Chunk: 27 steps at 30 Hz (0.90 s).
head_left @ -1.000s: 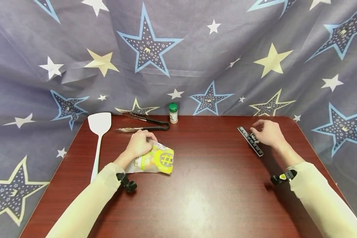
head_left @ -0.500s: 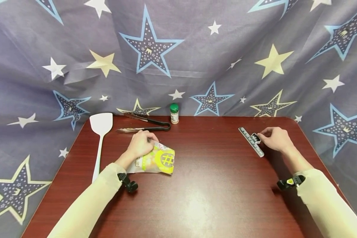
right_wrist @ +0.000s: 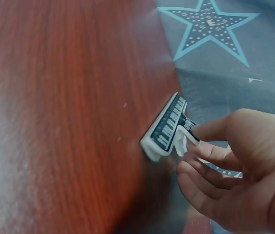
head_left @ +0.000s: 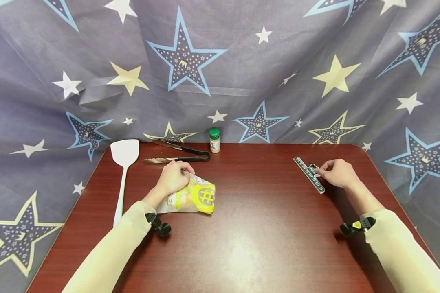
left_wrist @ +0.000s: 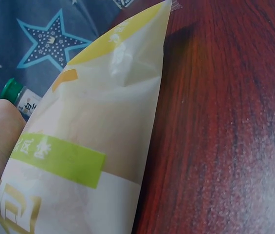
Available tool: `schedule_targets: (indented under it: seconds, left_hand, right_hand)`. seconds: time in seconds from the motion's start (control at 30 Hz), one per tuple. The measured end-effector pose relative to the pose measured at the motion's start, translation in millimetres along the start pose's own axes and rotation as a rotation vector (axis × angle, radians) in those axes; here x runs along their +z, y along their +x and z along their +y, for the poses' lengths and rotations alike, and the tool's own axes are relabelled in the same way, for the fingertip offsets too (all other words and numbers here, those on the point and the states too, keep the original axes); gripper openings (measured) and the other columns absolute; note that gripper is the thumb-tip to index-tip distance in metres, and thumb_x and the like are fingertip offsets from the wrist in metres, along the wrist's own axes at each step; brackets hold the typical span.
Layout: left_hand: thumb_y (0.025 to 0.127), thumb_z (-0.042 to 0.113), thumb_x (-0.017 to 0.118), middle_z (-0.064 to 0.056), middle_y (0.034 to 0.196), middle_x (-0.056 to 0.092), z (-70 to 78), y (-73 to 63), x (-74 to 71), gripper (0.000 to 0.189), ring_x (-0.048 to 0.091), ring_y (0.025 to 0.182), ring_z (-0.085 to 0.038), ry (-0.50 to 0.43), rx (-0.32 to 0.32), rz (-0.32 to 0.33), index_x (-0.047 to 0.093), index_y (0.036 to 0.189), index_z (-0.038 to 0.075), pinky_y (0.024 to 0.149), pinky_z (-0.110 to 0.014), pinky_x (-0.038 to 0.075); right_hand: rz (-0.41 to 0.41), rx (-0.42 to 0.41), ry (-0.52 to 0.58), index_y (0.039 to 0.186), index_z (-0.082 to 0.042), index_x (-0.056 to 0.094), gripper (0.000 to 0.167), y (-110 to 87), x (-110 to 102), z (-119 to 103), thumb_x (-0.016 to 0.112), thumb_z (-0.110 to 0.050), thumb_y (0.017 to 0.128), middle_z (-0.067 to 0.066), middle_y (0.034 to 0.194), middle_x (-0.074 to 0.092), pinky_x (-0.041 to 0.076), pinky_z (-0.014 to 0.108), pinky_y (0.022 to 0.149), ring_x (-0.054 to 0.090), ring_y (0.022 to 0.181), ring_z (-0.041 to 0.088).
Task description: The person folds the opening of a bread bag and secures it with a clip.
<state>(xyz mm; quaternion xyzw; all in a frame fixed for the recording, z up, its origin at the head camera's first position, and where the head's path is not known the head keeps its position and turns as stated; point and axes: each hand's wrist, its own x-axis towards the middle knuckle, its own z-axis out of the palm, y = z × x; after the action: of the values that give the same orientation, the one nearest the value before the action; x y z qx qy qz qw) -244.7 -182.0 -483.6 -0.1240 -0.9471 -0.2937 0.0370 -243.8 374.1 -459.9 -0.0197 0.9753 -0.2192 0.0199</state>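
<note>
My left hand (head_left: 173, 177) grips the upper edge of a yellow, green and white printed plastic food bag (head_left: 196, 198) at the left middle of the table. In the left wrist view the bag (left_wrist: 93, 117) fills the centre, hiding most of the fingers. At the right side, my right hand (head_left: 338, 173) pinches the handle of a long bag clip (head_left: 309, 175) with a black and white piano-key pattern. The right wrist view shows the thumb and fingers on the clip's two handle levers, its long jaw bar (right_wrist: 167, 126) pointing away from the palm.
A white spatula (head_left: 124, 156) lies along the left edge. Tongs with black handles (head_left: 190, 158) lie behind the left hand, next to a green-capped seasoning bottle (head_left: 214, 141) standing at the back. A star-patterned cloth (head_left: 278, 61) hangs behind the brown table (head_left: 264, 228).
The right hand has moved slightly right and toward me and now has the clip's handle between thumb and fingers. The left hand and bag stay put.
</note>
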Motion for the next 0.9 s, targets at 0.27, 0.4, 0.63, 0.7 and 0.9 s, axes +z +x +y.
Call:
schedule_targets:
  seconds: [0.27,0.4,0.63,0.7,0.9]
  left_hand:
    - [0.083,0.012,0.064,-0.009,0.105,0.078,1.6,-0.3,-0.1,0.017,0.065,0.104,-0.036,0.004,-0.006,-0.003,0.078,0.088,0.02,0.096,-0.055,0.044]
    - [0.082,0.011,0.064,-0.009,0.103,0.078,2.5,-0.1,-0.5,0.018,0.064,0.098,-0.034,0.016,-0.002,-0.001,0.079,0.088,0.02,0.092,-0.053,0.046]
    - [0.082,0.011,0.065,-0.009,0.101,0.078,2.3,-0.6,-1.1,0.018,0.063,0.096,-0.033,0.01,-0.005,0.001,0.079,0.087,0.019,0.091,-0.052,0.046]
    - [0.082,0.011,0.065,-0.009,0.101,0.078,1.4,-0.4,-0.8,0.017,0.063,0.096,-0.033,0.01,-0.002,0.003,0.079,0.087,0.019,0.09,-0.052,0.047]
    - [0.083,0.012,0.066,-0.009,0.102,0.078,0.8,0.3,0.1,0.016,0.063,0.098,-0.034,0.008,-0.007,-0.003,0.079,0.088,0.019,0.092,-0.051,0.047]
  right_hand:
    - [-0.046,0.042,0.093,0.093,-0.005,0.069,0.028,-0.2,-5.2,-9.8,0.065,-0.031,0.102,-0.002,0.074,0.078,0.044,0.029,0.075,0.07,0.07,0.005]
    - [-0.007,0.052,0.171,0.109,0.0,0.063,0.028,1.2,-3.4,-16.9,0.067,-0.027,0.101,0.004,0.087,0.077,0.046,0.021,0.073,0.069,0.07,0.002]
    - [0.068,0.06,0.278,0.125,0.003,0.071,0.038,2.1,2.4,-42.7,0.071,-0.022,0.096,0.008,0.095,0.076,0.045,0.017,0.067,0.06,0.066,-0.003]
    - [0.076,0.068,0.327,0.121,0.003,0.074,0.036,3.3,5.0,-49.2,0.074,-0.021,0.094,0.0,0.086,0.074,0.048,0.018,0.063,0.059,0.064,-0.002]
    - [0.04,0.057,0.479,0.12,0.008,0.074,0.039,6.4,12.3,-66.5,0.078,-0.021,0.094,-0.012,0.08,0.07,0.053,0.017,0.058,0.063,0.062,-0.005]
